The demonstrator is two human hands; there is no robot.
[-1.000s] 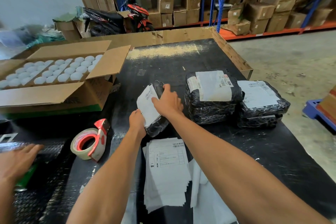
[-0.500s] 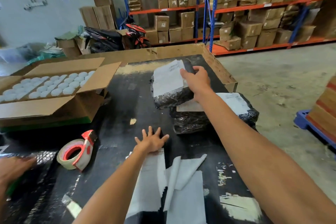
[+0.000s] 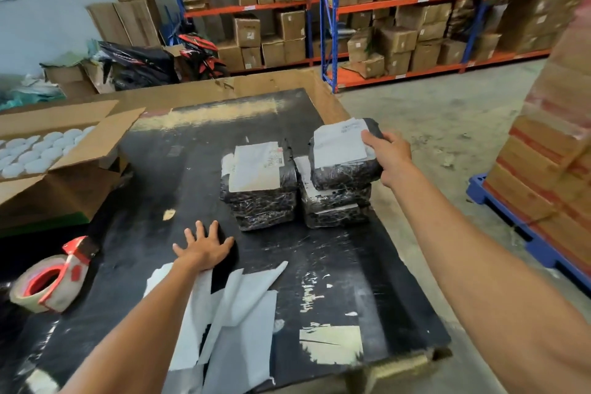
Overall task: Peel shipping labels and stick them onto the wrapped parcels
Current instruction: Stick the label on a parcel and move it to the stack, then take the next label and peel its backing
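Observation:
My right hand [image 3: 388,155] grips the right side of a black wrapped parcel [image 3: 345,169] with a white shipping label [image 3: 339,144] on top. That parcel sits on the right stack of wrapped parcels [image 3: 335,205], near the table's right edge. A second stack [image 3: 259,201], to the left, carries a white label [image 3: 256,166]. My left hand [image 3: 204,248] rests flat, fingers spread, on the black table top [image 3: 351,265]. Sheets of label paper [image 3: 224,313] lie under my left wrist and forearm.
A tape dispenser with a red core [image 3: 51,281] lies at the left. An open cardboard box of white round lids [image 3: 48,169] stands at the far left. Stacked cartons on a blue pallet [image 3: 550,185] are on the right, shelving racks [image 3: 383,9] behind.
My right hand has carried the freshly labelled parcel from the table's middle to the top of the right stack. My left hand let go of it and now lies flat on the table.

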